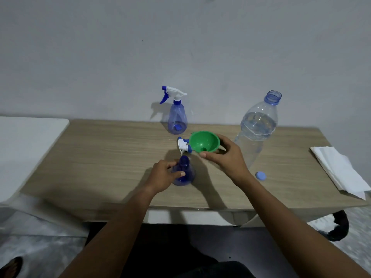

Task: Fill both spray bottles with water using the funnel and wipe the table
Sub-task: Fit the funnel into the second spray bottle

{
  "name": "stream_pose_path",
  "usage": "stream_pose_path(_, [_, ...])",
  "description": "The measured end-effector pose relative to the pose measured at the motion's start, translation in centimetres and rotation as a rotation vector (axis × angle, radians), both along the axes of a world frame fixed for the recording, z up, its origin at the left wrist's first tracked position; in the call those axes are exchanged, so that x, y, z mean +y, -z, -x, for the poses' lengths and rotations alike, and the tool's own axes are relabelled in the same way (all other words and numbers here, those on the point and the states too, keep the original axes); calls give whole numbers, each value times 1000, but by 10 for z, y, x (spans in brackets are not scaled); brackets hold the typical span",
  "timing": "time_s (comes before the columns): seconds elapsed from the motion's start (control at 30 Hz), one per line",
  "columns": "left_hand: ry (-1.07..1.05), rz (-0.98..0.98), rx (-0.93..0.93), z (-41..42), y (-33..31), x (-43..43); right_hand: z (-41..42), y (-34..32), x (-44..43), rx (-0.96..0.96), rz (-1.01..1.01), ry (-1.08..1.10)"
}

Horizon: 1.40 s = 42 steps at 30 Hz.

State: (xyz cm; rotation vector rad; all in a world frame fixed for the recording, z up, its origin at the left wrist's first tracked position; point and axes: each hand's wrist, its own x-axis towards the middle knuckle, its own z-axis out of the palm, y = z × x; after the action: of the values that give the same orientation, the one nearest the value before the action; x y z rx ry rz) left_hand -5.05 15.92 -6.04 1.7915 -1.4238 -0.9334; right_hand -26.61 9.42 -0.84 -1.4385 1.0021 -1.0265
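Note:
My left hand (163,174) grips an uncapped blue spray bottle (185,173) standing near the table's front middle. My right hand (226,157) holds a green funnel (203,143) just above and to the right of that bottle's mouth. The bottle's white and blue spray head (183,146) lies on the table behind the funnel. A second blue spray bottle (177,117) with its head on stands at the back edge. A large clear water bottle (258,127), open and partly full, stands to the right, its blue cap (261,175) lying on the table.
The wooden table (100,157) stands against a grey wall. Folded white paper towels (341,171) lie at its right end. A white surface (26,141) adjoins the table on the left. A foot (12,266) shows on the floor at lower left.

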Motion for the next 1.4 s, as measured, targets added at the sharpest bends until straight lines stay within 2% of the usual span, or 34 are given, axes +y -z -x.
stream_pose_path(0.1, [-1,-15,25,6,1,-2,-7,-15,-1,-167,-162,-70])
stream_pose_path(0.27, [19,-27,87,13,1,-3,-14,-5,2,-93,-251,-115])
stream_pose_path(0.53, [32,12,118,20,0,-3,-9,14,3,-72,-196,-180])
stream_pose_path(0.77, [98,-3,50,25,-8,-3,-5,22,5,-36,-172,-201])
stream_pose_path(0.9, [58,-3,66,34,-8,-5,5,15,10,-21,-125,-182])
stream_pose_path(1.1, [-17,8,34,53,-9,-12,31,10,29,98,120,146])
stream_pose_path(1.23, [-35,15,45,64,-10,-15,56,-7,36,74,382,513])
stream_pose_path(1.33, [-56,-4,55,71,-11,-17,74,-15,23,89,390,693])
stream_pose_path(1.4, [-72,-25,57,75,-10,-19,81,-18,9,125,315,673])
